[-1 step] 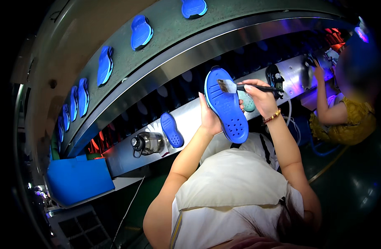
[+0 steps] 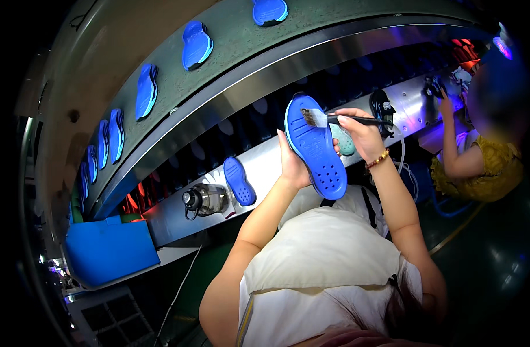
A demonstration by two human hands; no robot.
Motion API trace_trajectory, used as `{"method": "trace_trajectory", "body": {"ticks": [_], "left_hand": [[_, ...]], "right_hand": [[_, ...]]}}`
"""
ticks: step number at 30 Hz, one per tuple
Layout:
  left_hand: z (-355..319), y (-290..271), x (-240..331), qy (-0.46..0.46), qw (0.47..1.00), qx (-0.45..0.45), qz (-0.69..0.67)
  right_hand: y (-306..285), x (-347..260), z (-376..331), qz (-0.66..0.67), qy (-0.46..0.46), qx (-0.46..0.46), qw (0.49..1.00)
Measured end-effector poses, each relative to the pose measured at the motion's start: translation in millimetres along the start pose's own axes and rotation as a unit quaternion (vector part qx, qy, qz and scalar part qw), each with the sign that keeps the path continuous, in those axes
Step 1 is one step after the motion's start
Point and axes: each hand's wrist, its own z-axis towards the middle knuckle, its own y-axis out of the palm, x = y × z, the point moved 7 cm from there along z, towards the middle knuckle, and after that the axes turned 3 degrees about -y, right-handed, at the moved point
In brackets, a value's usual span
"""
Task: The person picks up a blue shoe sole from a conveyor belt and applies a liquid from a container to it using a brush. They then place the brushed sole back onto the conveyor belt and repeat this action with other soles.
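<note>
My left hand [image 2: 291, 165] holds a blue shoe sole [image 2: 315, 149] upright in front of me, its inner face with small holes toward me. In my right hand [image 2: 360, 134] is a black-handled brush [image 2: 325, 119]. The bristles touch the upper end of the sole. A pale teal object [image 2: 346, 146] shows just behind my right hand, mostly hidden.
A second blue sole [image 2: 239, 180] lies on the metal ledge [image 2: 172, 220] beside a glass jar with a clamp lid [image 2: 204, 199]. Several blue soles [image 2: 195, 45] ride the curved grey conveyor above. A blue bin [image 2: 109, 251] stands at the left. A person in yellow [image 2: 479, 168] works at the right.
</note>
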Motion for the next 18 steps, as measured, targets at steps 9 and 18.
{"method": "trace_trajectory", "body": {"ticks": [9,18], "left_hand": [[3,-40,-1,0.109,0.985,0.130,-0.013],[-24,-39,40,0.100,0.988,0.106,0.042]], "right_hand": [[64,-14,-2,-0.471,-0.289,-0.041,0.833],[60,1,-56,-0.441,-0.061,-0.221,0.868]]}}
